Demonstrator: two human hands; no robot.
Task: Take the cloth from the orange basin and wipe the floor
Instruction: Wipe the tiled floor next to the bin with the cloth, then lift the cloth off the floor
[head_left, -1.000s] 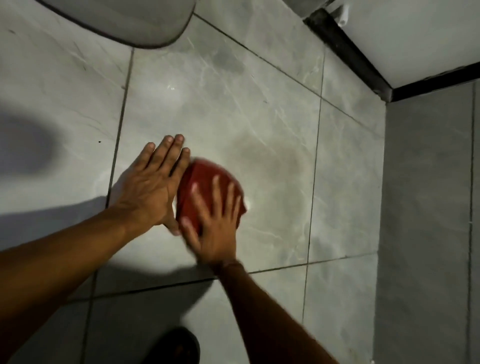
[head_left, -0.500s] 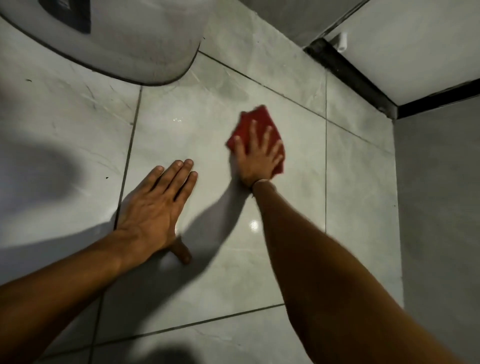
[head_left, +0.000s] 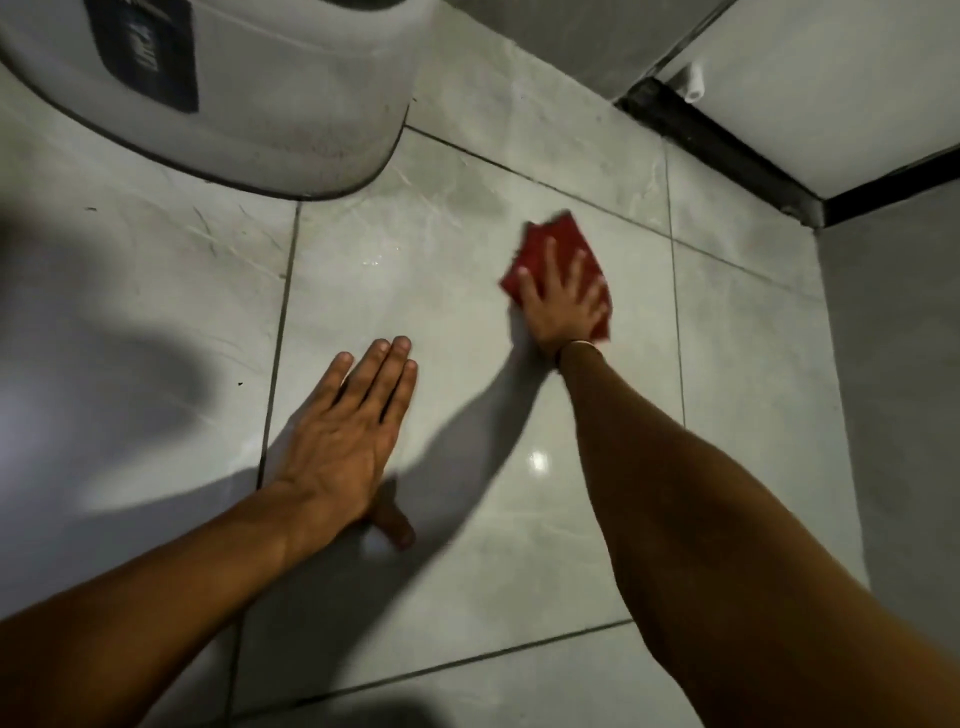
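Note:
A red cloth lies flat on the grey tiled floor, right of centre. My right hand presses down on it with fingers spread, arm stretched forward. My left hand rests flat on the floor nearer to me, fingers together and thumb out, holding nothing. No orange basin is in view.
A large white round container with a dark label stands on the floor at the upper left. A wall with a black skirting strip runs along the upper right, and a grey wall bounds the right side. Shadows fall at left.
My right hand has slid the red cloth away from my left hand, forward and to the right. The left hand has stayed planted on the floor.

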